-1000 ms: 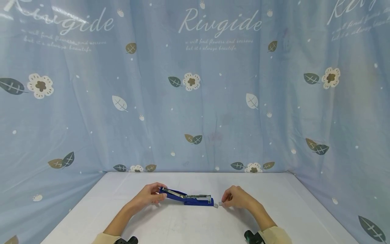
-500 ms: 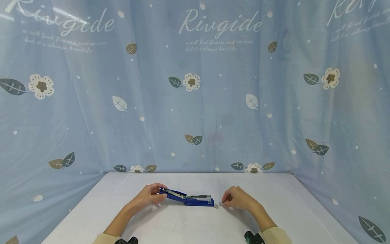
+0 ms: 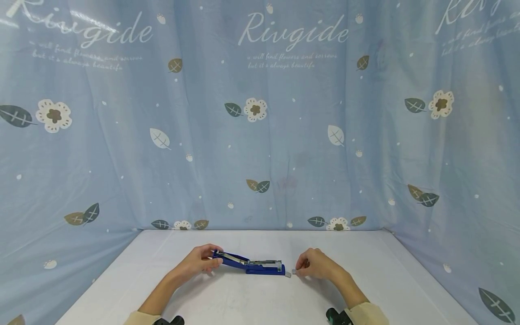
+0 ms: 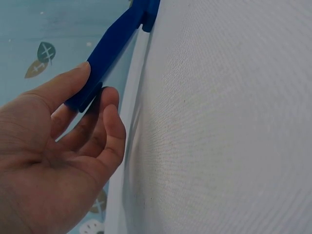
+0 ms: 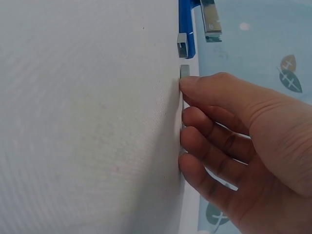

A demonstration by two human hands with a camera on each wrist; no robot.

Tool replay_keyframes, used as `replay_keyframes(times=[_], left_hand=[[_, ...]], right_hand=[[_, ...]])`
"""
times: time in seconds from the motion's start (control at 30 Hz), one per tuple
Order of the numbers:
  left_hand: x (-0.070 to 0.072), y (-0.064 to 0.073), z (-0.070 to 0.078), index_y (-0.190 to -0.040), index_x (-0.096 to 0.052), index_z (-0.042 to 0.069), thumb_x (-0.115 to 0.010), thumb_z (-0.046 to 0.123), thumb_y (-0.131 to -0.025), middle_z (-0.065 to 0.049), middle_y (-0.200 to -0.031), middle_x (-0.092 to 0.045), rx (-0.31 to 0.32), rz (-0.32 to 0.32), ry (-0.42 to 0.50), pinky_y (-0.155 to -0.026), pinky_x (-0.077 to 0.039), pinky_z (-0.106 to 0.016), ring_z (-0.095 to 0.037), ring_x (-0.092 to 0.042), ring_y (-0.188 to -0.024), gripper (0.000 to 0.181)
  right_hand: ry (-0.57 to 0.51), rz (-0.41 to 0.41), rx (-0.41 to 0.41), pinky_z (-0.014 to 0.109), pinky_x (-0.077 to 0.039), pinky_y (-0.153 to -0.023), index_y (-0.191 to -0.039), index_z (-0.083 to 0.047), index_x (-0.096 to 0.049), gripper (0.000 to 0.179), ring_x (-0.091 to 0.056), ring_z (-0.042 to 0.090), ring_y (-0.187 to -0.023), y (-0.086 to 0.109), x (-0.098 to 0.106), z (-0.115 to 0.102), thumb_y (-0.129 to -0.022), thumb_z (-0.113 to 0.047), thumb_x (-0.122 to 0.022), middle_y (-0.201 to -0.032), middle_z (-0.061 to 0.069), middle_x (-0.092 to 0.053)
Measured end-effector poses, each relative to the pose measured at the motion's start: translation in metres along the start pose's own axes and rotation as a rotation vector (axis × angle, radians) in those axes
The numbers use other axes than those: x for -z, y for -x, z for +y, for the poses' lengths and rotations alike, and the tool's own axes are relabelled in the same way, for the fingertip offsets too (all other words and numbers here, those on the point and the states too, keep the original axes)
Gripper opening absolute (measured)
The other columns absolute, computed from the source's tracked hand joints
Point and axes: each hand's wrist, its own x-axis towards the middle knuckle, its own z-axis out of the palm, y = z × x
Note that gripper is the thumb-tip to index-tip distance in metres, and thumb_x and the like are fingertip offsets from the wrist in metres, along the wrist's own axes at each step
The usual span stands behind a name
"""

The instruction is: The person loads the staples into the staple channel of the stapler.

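Observation:
A blue stapler (image 3: 265, 269) lies on the white table, its top swung back to the left and its metal staple channel showing. My left hand (image 3: 200, 260) pinches the raised end of that top between thumb and fingers; the left wrist view shows the thumb (image 4: 78, 78) on the blue plastic. By the stapler's right end lies a small grey strip of staples (image 5: 182, 45). Just right of it, my right hand (image 3: 318, 263) pinches a second small grey strip of staples (image 5: 185, 71) between thumb and forefinger, low at the tabletop. The other right fingers are loosely curled.
The white tabletop (image 3: 252, 300) reaches back to a blue patterned curtain (image 3: 260, 149), which also hangs along both sides. Black wrist cameras sit at both cuffs, at the near edge of the head view.

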Motion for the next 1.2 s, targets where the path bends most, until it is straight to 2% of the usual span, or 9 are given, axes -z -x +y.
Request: replay_keyframes(times=[0.53, 0.9, 1.2], left_hand=[[-0.0006, -0.0005, -0.0018, -0.132, -0.053, 0.001, -0.068, 0.024, -0.093, -0.028, -0.102, -0.066, 0.003, 0.001, 0.008, -0.068, -0.057, -0.033, -0.025, -0.066, -0.085, 0.048], [-0.0005, -0.0016, -0.0034, -0.132, -0.052, 0.0, -0.067, 0.023, -0.094, -0.012, -0.093, -0.068, -0.001, 0.001, 0.002, -0.067, -0.056, -0.031, -0.023, -0.066, -0.083, 0.047], [-0.0001, -0.0016, -0.0035, -0.133, -0.052, 0.0, -0.066, 0.022, -0.094, -0.016, -0.095, -0.069, -0.002, -0.003, 0.005, -0.067, -0.056, -0.032, -0.023, -0.066, -0.079, 0.047]], right_hand=[[-0.008, 0.008, -0.005, 0.02, -0.044, -0.061, -0.081, -0.013, -0.073, 0.005, -0.054, 0.006, -0.066, 0.0007, 0.0001, -0.0001, -0.081, -0.015, -0.078, -0.074, -0.006, -0.066], [-0.013, 0.004, 0.007, 0.02, -0.044, -0.06, -0.081, -0.012, -0.073, 0.005, -0.054, 0.006, -0.065, 0.0005, 0.0002, -0.0007, -0.081, -0.013, -0.078, -0.074, -0.004, -0.066], [-0.01, 0.006, 0.015, 0.019, -0.044, -0.059, -0.079, -0.014, -0.072, 0.007, -0.053, 0.005, -0.064, -0.0008, -0.0012, 0.0033, -0.081, -0.015, -0.078, -0.072, -0.006, -0.065]])
